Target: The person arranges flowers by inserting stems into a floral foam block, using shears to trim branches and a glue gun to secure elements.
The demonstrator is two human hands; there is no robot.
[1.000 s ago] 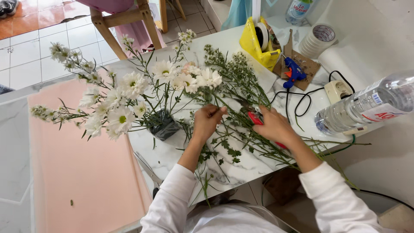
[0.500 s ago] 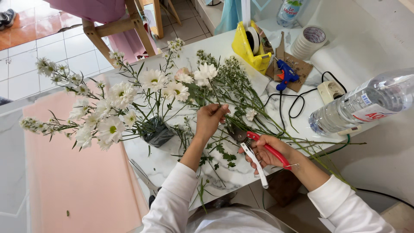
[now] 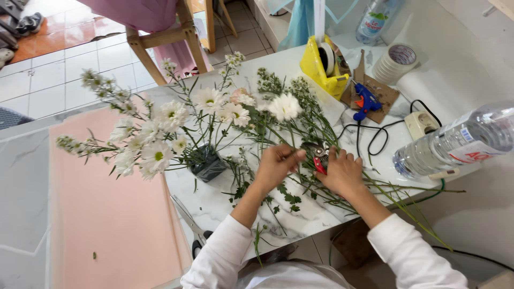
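Observation:
My left hand (image 3: 277, 164) pinches a green flower stem (image 3: 292, 140) that carries a white daisy-like bloom (image 3: 285, 106). Right beside it, my right hand (image 3: 341, 171) grips red-handled pruning shears (image 3: 320, 158), their blades at that stem. Loose green stems and leaves (image 3: 300, 198) lie on the white marble table (image 3: 230, 206) under both hands. A bunch of white flowers in a small dark pot (image 3: 208, 164) stands left of my left hand.
Grey scissors (image 3: 190, 220) lie near the table's front left edge. At the back right are a yellow tape dispenser (image 3: 324, 67), a blue glue gun (image 3: 365, 100), tape rolls (image 3: 395, 62) and a power socket (image 3: 421, 124). A clear water bottle (image 3: 455, 143) lies at the right. A wooden chair (image 3: 166, 37) stands behind.
My right hand has moved the shears up from the table's front edge to the stem held by my left hand. The view has shifted slightly.

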